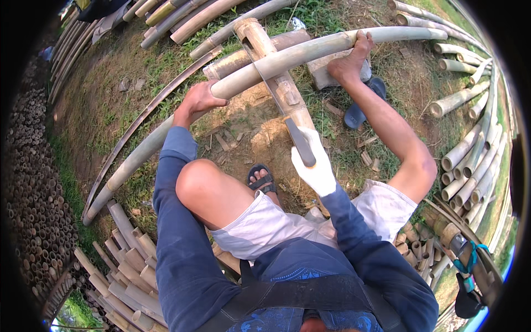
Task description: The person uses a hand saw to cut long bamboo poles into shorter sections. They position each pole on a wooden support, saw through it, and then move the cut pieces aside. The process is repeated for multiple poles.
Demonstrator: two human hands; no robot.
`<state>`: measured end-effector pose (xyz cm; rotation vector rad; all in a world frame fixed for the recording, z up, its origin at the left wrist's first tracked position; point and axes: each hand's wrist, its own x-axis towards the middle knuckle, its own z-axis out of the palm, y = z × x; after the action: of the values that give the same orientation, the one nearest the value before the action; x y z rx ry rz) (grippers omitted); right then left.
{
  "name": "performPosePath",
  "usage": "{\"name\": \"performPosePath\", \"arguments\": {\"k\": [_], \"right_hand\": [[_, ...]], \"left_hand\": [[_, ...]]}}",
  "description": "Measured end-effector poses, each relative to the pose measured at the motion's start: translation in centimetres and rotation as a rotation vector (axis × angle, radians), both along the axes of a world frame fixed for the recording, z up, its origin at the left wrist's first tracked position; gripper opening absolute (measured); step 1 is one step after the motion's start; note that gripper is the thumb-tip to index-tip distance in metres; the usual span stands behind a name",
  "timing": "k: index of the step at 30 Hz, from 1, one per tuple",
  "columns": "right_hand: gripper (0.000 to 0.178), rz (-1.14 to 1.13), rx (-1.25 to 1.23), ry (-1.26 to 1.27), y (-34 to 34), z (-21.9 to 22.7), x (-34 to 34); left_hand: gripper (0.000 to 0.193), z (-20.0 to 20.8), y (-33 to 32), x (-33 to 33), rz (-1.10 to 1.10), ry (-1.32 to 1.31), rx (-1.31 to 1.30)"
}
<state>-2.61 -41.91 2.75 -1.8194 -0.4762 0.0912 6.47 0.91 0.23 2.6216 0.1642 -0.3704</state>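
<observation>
A long pale bamboo pole [307,53] lies crosswise in front of me, resting on a thick notched bamboo support [286,94]. My bare left hand [197,101] is wrapped round the pole, left of the support. In a white glove, my right hand [313,161] grips the dark handle of a handsaw [299,141]. The saw's thin blade points away from me and crosses the pole over the support; how deep it sits cannot be seen. My bare right foot [350,63] presses against the pole, its toes over the top.
Another thick bamboo piece [235,62] lies under the pole beside a stone block [326,69]. A blue sandal [357,114] lies by my right leg. Cut bamboo lies stacked at far left, near left [133,271] and right [462,166]. A long split strip [127,135] runs along the pole's left part.
</observation>
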Motion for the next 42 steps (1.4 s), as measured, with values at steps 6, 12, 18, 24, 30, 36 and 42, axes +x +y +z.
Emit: {"name": "performPosePath", "arguments": {"k": [6, 12, 18, 24, 30, 36, 42], "right_hand": [[0.053, -0.026, -0.254, 0.151, -9.7, 4.7, -10.1], [0.05, -0.025, 0.014, -0.048, 8.0, -2.4, 10.5], [0.056, 0.035, -0.089, 0.16, -3.3, 1.9, -2.0], [0.055, 0.055, -0.113, 0.3, -9.9, 3.9, -7.4], [0.054, -0.04, 0.117, -0.009, 5.6, -3.1, 8.7], [0.059, 0.04, -0.067, 0.08, -6.7, 0.6, -4.8], [0.061, 0.008, -0.109, 0.13, -7.9, 1.9, -5.3]], "left_hand": [[0.09, -0.1, -1.7, 0.1, -0.009, 0.058, -0.003], [0.083, 0.0, -3.0, 1.6, -0.03, -0.001, 0.058], [0.093, -0.1, -0.2, 0.4, 0.015, 0.053, 0.014], [0.095, 0.2, -1.6, -0.2, 0.042, 0.068, 0.025], [0.092, 0.6, -3.1, 2.3, -0.044, 0.035, 0.019], [0.095, -0.1, -0.7, 0.5, 0.019, 0.073, 0.043], [0.094, 0.5, -1.7, 0.9, 0.043, 0.101, -0.07]]}}
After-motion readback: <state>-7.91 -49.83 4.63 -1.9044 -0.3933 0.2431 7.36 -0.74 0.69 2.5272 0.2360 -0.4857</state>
